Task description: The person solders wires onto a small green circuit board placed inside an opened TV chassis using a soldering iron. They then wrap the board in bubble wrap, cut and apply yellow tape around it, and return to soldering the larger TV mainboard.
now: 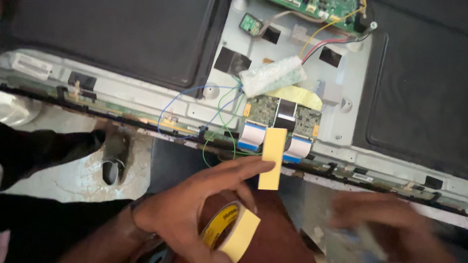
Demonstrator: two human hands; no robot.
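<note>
My left hand [195, 204] grips a roll of yellow tape [222, 226] low in the middle of the view. Its fingertips also pinch a cut strip of yellow tape [273, 158] that stands upright over the edge of a television back panel [146, 97]. Just behind the strip lies a small green circuit board [280, 114] with white flat ribbon cables [251, 136]. My right hand [385, 219] is blurred at the lower right, near the panel's edge; whether it holds anything cannot be made out.
Blue and green wires [195, 104] loop across the metal chassis. A larger green board [321, 7] with red, black and yellow wires sits at the top. Black rear covers [122, 39] flank the chassis. A shoe [114, 160] rests on the cracked floor at left.
</note>
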